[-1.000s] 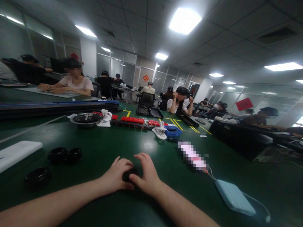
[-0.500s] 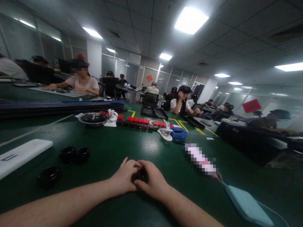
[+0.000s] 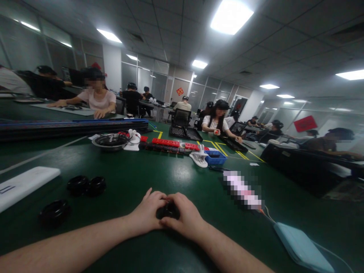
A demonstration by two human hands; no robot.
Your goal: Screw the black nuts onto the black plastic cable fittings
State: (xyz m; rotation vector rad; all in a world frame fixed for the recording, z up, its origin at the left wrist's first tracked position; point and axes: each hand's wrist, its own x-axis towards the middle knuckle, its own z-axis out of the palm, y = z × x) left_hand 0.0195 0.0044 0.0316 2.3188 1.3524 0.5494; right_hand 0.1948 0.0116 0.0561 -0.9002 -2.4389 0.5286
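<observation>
My left hand [image 3: 148,211] and my right hand [image 3: 186,214] meet low in the middle of the view, both curled round a glossy black ring-shaped piece [image 3: 171,209] on the green tabletop. The fingers hide most of it. My right thumb lies across its near side, while the left fingers close in from the other side. Three similar black rings are off to the left: one nearer ring [image 3: 54,213], and two side by side, a left one [image 3: 77,185] and a right one [image 3: 97,186].
At the left lies a white slab-like case [image 3: 28,185]. Farther back stand a round metal dish [image 3: 110,146], a white clip stand [image 3: 132,141], red strips [image 3: 166,143] and a blue bin [image 3: 216,157]. A pale blue power bank [image 3: 304,246] with cables is at the right. Several people sit beyond.
My hands stay round the black ring, which shows slightly more. The view has shifted a little. Across the table, a person has lowered a hand from the head toward a black tray.
</observation>
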